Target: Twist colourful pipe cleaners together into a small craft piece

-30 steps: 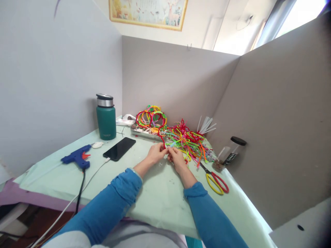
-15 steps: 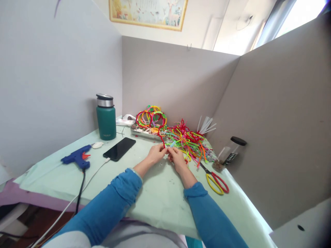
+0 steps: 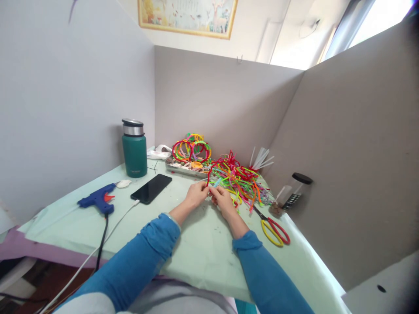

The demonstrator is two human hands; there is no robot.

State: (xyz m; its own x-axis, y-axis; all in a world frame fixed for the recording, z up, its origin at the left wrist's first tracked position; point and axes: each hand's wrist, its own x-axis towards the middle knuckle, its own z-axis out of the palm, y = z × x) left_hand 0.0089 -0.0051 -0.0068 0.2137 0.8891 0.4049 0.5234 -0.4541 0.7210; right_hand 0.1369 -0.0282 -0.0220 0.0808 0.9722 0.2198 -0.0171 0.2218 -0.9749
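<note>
A red pipe cleaner (image 3: 208, 178) rises from between my two hands over the middle of the table. My left hand (image 3: 197, 193) is closed on its lower end in a pinch. Close beside it, my right hand (image 3: 221, 198) also pinches at the pipe cleaner, fingertips nearly touching those of the left. A light blue piece (image 3: 217, 182) shows just beyond the right fingers; whether they hold it I cannot tell. Behind my hands lies a heap of colourful pipe cleaners (image 3: 242, 179). Scissors (image 3: 274, 231) with red and yellow handles rest right of my right hand.
A metal tray (image 3: 183, 169) holds scraps, with looped pipe cleaners (image 3: 191, 149) on top. At left are a green bottle (image 3: 134, 155), a black phone (image 3: 151, 189) and a blue glue gun (image 3: 97, 199) with its cord. A clear jar (image 3: 291, 194) stands at the right edge, by the partition.
The red pipe cleaner's free end has swung from leaning left to leaning right. Both hands have shifted very slightly, staying together.
</note>
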